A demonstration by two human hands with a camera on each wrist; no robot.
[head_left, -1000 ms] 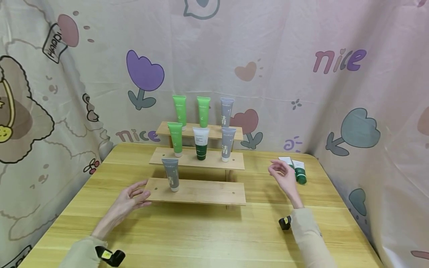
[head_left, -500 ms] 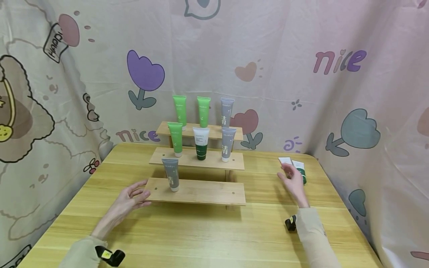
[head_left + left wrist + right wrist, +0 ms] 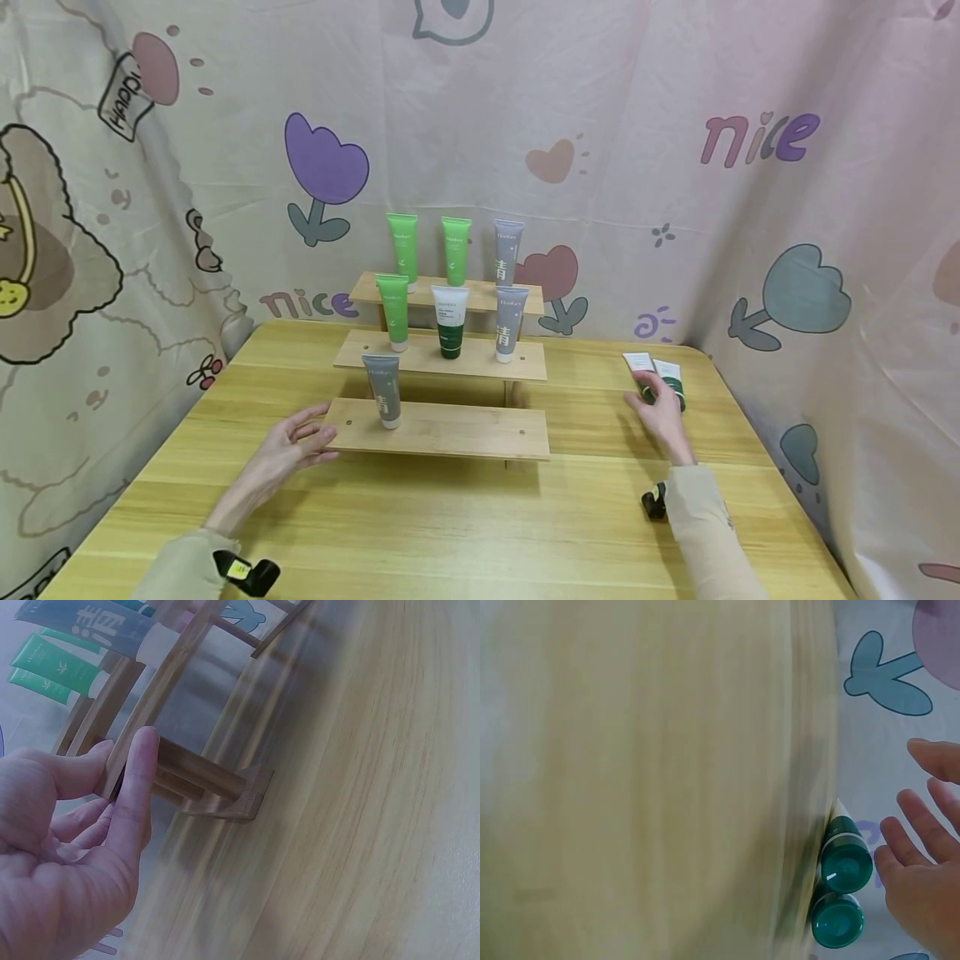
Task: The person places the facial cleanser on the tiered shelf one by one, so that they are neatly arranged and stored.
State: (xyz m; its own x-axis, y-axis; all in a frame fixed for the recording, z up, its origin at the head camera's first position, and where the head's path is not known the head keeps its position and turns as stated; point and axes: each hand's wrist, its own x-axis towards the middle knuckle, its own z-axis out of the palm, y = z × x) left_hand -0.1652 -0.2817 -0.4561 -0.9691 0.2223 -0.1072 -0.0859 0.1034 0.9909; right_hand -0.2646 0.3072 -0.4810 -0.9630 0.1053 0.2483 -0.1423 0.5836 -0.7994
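My left hand [image 3: 288, 446] pinches the left end of the lowest board of a three-tier wooden display rack [image 3: 465, 432]. In the left wrist view, the thumb and fingers [image 3: 135, 787] lie on either side of that board. My right hand [image 3: 660, 412] hovers over two white-and-green squeeze tubes [image 3: 669, 377] lying side by side on the table. In the right wrist view, its fingers are spread and apart from the tubes' green caps [image 3: 846, 864]. A grey squeeze tube [image 3: 386, 392] stands on the lowest board, near its left end.
The middle board holds a green tube [image 3: 393, 312], a white-and-green tube [image 3: 450, 321] and a grey-blue tube [image 3: 509, 323]. Two green tubes and a grey-blue tube [image 3: 507, 250] stand on the top board. A printed curtain [image 3: 622, 75] hangs behind the wooden table [image 3: 480, 533].
My right hand has moved right and slightly down, from beside the lying tubes to over them, and its fingers have uncurled. My left hand has stayed at the rack.
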